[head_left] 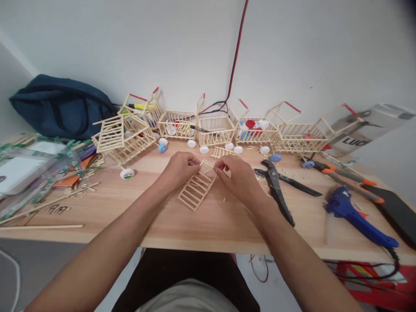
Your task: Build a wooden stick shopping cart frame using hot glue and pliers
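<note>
A small ladder-like frame of thin wooden sticks [196,189] lies tilted on the wooden table [136,212], its far end lifted between my hands. My left hand [180,168] is closed, pinching the frame's upper left corner. My right hand [233,172] is closed too, pinching the upper right corner with thumb and fingertips. The two hands are close together above the middle of the table.
A row of stick-built carts [214,128] with bottle-cap wheels lines the wall. Black pliers [276,188] lie right of my hand, then an orange-handled tool [344,175] and a blue glue gun [357,216]. Loose sticks and plastic packaging [29,173] lie left, a dark blue bag [61,106] behind.
</note>
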A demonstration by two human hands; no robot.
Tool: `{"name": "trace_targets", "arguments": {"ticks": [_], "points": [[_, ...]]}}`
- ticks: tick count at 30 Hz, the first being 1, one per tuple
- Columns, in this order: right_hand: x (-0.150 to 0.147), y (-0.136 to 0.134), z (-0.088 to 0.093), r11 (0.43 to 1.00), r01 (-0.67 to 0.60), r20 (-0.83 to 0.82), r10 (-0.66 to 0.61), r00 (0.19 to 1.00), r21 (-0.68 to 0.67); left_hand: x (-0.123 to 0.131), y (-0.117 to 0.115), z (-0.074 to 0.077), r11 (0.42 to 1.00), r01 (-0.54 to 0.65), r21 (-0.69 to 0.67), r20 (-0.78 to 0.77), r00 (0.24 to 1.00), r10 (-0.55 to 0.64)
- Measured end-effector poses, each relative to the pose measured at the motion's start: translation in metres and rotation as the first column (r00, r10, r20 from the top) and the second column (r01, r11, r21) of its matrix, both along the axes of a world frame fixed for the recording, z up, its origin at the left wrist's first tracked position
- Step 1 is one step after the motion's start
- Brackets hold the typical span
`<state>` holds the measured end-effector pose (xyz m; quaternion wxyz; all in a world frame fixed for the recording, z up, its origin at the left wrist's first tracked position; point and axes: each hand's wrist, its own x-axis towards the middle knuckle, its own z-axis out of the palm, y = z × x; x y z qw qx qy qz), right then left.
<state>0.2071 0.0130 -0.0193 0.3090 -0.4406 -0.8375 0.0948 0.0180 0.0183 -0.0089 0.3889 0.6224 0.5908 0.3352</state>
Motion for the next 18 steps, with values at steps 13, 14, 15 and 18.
{"name": "trace_targets", "arguments": {"ticks": [13,14,15,18], "points": [[0.001,-0.001,-0.001,0.993,0.062,0.021,-0.065,0.998,0.104,0.002,-0.003,0.011,0.996,-0.009,-0.089,0.299,0.954,0.035],[0.001,0.000,-0.001,0.992,0.066,0.022,-0.069,0.997,0.109,0.002,-0.003,0.010,0.997,-0.006,-0.083,0.301,0.953,0.031],[0.001,0.000,-0.001,0.991,0.068,0.024,-0.072,0.997,0.111,0.002,-0.003,0.010,0.997,-0.004,-0.077,0.305,0.952,0.027],[0.001,0.000,-0.001,0.991,0.075,0.034,-0.079,0.996,0.108,0.001,-0.003,0.008,0.998,0.012,-0.060,0.318,0.948,0.007]]}}
